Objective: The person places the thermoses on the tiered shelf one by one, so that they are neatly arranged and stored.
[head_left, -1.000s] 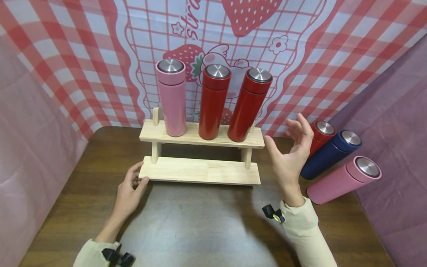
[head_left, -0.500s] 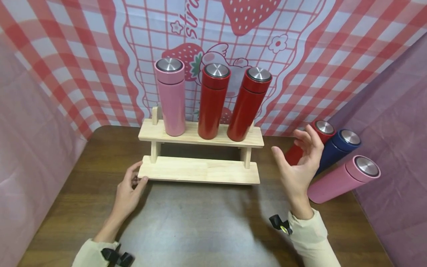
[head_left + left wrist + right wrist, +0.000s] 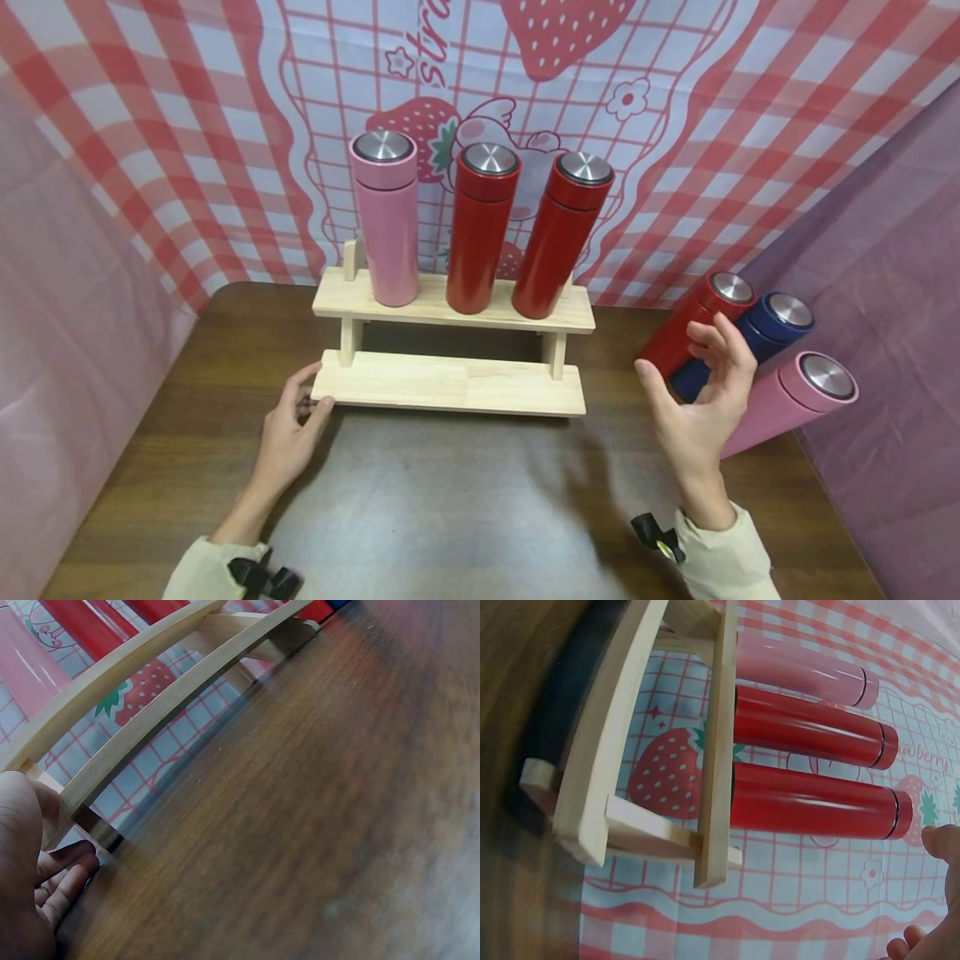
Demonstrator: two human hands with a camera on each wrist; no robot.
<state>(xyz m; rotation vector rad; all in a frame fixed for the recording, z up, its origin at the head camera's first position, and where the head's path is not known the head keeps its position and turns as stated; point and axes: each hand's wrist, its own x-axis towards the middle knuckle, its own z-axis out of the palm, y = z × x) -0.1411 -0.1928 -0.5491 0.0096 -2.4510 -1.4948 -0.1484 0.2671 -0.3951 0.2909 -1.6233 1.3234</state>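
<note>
My left hand (image 3: 291, 437) holds the left end of a two-tier wooden display stand (image 3: 450, 383), thumb at the front corner and fingers at the side; the left wrist view shows the fingertips (image 3: 71, 881) low beside that end. On the upper tier stand a pink thermos bottle (image 3: 386, 233) and two red ones, the middle (image 3: 480, 242) and the right (image 3: 558, 250). My right hand (image 3: 705, 425) is in the air with thumb and fingers spread, holding nothing. It partly hides a blue thermos bottle (image 3: 768, 325) and a second pink one (image 3: 795, 396).
Another red thermos bottle (image 3: 686, 321) stands at the table's right side, beside the blue one. Behind the stand hangs a red-and-white checked cloth (image 3: 667, 167) with strawberries. Pinkish curtains (image 3: 892, 333) flank the brown wooden table (image 3: 420, 517).
My right hand has moved right and toward me, away from the stand to in front of the blue and pink bottles. The left hand keeps its place on the stand.
</note>
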